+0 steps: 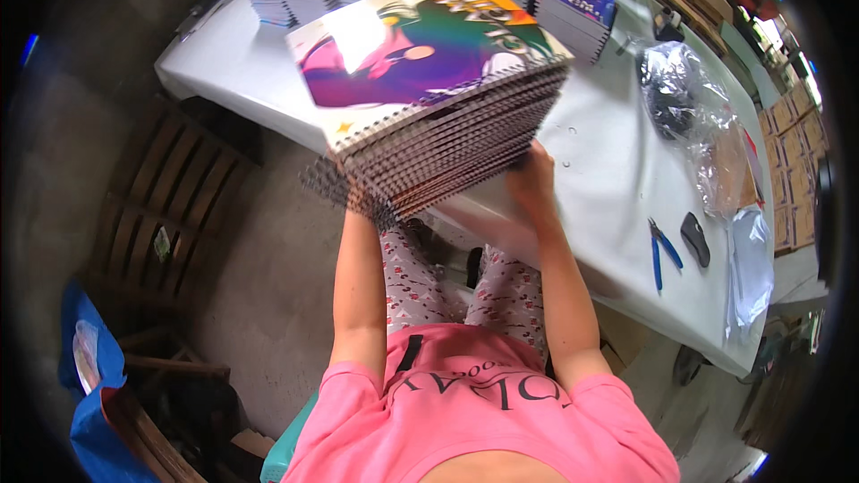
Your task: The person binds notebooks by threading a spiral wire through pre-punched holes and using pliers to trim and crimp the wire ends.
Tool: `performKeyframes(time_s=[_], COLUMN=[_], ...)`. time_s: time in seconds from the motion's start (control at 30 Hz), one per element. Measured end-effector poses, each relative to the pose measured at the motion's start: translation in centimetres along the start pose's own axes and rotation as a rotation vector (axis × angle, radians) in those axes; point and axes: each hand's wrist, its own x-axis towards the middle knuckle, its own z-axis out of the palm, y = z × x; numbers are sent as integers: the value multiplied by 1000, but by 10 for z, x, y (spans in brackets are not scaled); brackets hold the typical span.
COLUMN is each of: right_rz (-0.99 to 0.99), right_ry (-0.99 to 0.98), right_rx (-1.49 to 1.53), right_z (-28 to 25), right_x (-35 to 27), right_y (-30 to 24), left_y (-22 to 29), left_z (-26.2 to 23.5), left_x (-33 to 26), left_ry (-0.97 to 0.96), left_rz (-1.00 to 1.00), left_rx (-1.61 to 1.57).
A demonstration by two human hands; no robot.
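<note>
A thick stack of spiral-bound notebooks is held up in front of me, over the near edge of the white-covered table. Its top cover is glossy, in purple, green and orange, and the dark coil bindings face me. My left hand grips the stack's lower left corner, with most of its fingers hidden behind the coils. At the right underside, my right hand is closed on the same stack, its fingertips out of sight. Some blur lies over the stack's left end.
More notebook stacks stand along the table's far side. On the right lie blue-handled pliers, a dark oval object and crumpled clear plastic. A slatted wooden pallet is on the floor at left; stacked cartons stand far right.
</note>
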Motion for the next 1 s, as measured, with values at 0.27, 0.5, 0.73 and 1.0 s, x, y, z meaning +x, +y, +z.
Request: performKeyframes(time_s=[0.27, 0.5, 0.73, 1.0], right_rz=[-69, -252, -152, -161], right_ry=[81, 291, 214, 76], right_rx=[159, -1, -10, 225], right_z=[-15, 34, 33, 1], right_x=[-38, -49, -43, -50], right_y=[-31, -55, -64, -53], left_y=[34, 41, 39, 42], left_z=[14, 24, 14, 1], left_x=[15, 8, 18, 26], left_ry=[-82, -74, -201, -44], left_rz=[-216, -197, -237, -204], left_rx=[237, 409, 404, 360])
